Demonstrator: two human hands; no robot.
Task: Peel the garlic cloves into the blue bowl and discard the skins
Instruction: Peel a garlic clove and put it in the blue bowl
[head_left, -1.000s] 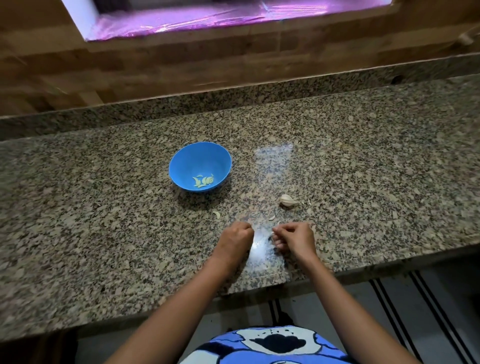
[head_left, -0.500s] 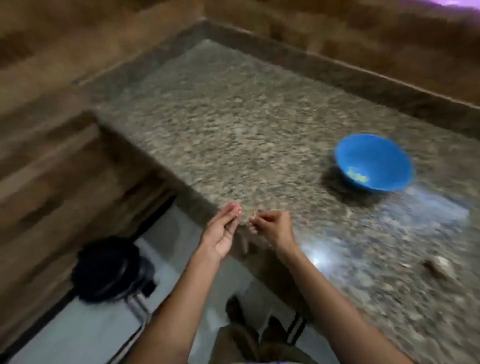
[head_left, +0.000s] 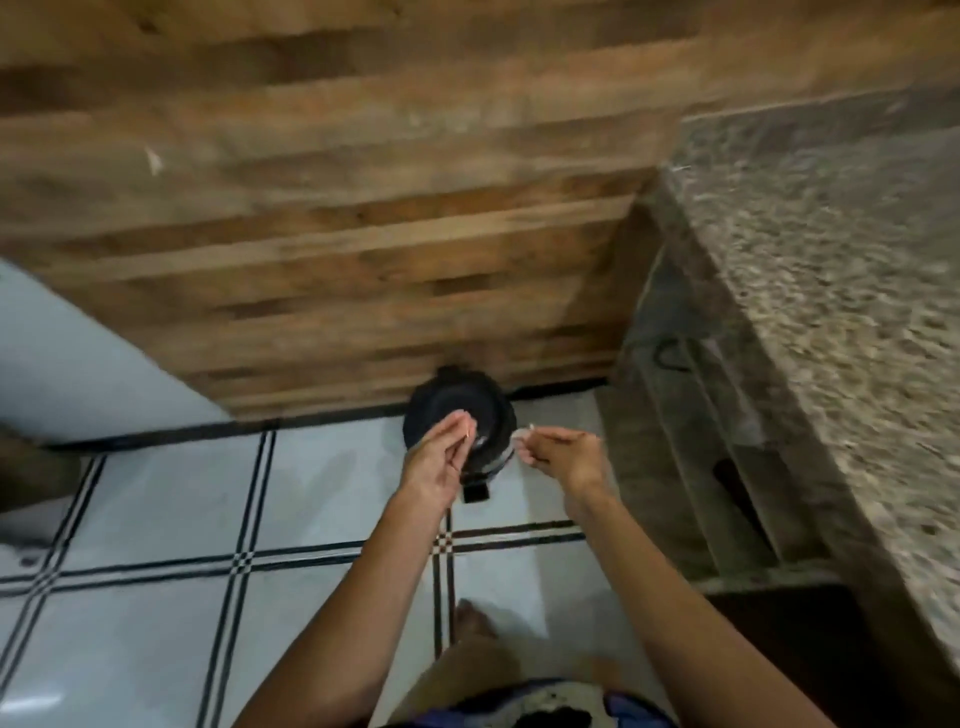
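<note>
Change: Since half a second ago the view has swung left and down, off the counter (head_left: 841, 291). Both hands have travelled from its edge to a spot above a black bin (head_left: 457, 410). The blue bowl has dropped out of view.
Foot: A bare foot (head_left: 474, 621) stands on the tiled floor (head_left: 156, 519), directly below the forearms.
Arms: Both reach forward and down, nearly parallel, with the wrists close together.
Left hand: The left hand (head_left: 439, 462) has its palm turned inward and its fingers straight and together, gripping nothing. The fingertips hang over the bin's mouth.
Right hand: The right hand (head_left: 563, 457) sits just beside the bin's right rim with its fingers curled in. Thumb and fingertips pinch a pale scrap.
Garlic skin: The scrap looks like garlic skin (head_left: 530, 428), though it is small and blurred. It is held in the air near the bin, apart from the left hand.
Why held so: The hands seem to be over the bin so that loose skins fall in when let go. The flat left hand looks ready to be brushed clean.
Bin: It stands on the floor against the wooden wall (head_left: 363, 208), left of the counter's end.
Bowl and cloves: Neither is in view, so they cannot be placed.
</note>
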